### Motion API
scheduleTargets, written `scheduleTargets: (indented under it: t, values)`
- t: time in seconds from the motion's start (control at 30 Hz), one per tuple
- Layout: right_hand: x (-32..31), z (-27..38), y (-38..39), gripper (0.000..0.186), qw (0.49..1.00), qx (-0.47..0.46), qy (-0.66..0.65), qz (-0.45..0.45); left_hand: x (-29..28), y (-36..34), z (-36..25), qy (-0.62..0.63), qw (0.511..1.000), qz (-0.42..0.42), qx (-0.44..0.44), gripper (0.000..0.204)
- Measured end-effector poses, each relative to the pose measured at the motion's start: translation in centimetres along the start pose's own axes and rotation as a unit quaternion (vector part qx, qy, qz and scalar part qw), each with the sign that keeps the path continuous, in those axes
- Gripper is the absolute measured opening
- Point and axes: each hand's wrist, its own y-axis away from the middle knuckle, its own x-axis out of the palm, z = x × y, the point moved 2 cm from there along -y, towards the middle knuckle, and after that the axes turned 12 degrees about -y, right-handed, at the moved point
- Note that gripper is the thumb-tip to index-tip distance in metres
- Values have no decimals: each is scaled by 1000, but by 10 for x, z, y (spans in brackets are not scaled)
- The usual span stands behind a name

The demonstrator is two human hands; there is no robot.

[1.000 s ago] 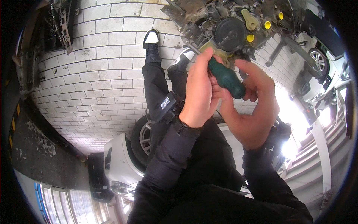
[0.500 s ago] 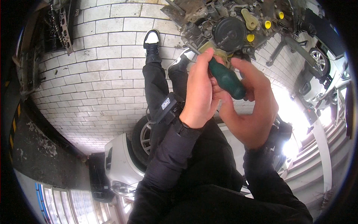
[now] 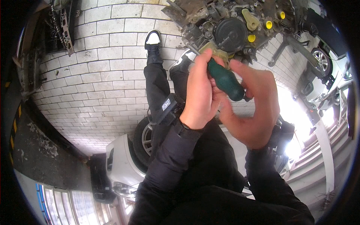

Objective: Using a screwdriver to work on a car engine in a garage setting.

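Note:
My left hand (image 3: 197, 99) holds a tool with a dark green bulbous handle (image 3: 225, 80), its fingers closed near the upper end of the handle. A thin metal shaft (image 3: 191, 47) runs from there toward the engine assembly (image 3: 230, 34) at the top of the view; whether its tip touches anything is unclear. My right hand (image 3: 255, 105) curls loosely around the lower part of the handle, fingers bent behind it. The engine has a round black pulley, a translucent yellowish plastic part (image 3: 250, 20) and bright yellow caps (image 3: 268, 24).
My legs and shoes (image 3: 153, 47) are on white brick-pattern tiles (image 3: 101, 56). Dirty metal parts (image 3: 65, 30) lie at upper left. A white car body part with a wheel (image 3: 141, 137) is low in view; another white car (image 3: 322, 92) and a metal stand leg (image 3: 302, 50) are at right.
The lower end of the green handle has shifted slightly left. My right hand has moved a little left with it, its index finger curling closer. My left hand has stayed almost still.

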Motion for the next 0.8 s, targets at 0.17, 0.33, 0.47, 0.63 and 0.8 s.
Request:
scheduleTargets:
  t: [0.17,0.33,0.47,0.63,0.8]
  values:
    - [4,-3,2,57,999,33,-4,8,1,0,0,-19,1000,-6,-17,33]
    - [-7,5,16,45,1000,-3,-9,-12,3,25,3,-59,998,27,2,34]
    - [-19,9,36,38,997,-53,-22,-46,10,50,22,-80,996,44,1,36]
    - [-17,-2,47,34,997,-56,-19,-58,5,44,30,-102,993,52,4,34]
    - [-4,-8,48,34,995,-52,3,-87,-2,31,33,-97,993,74,-6,32]
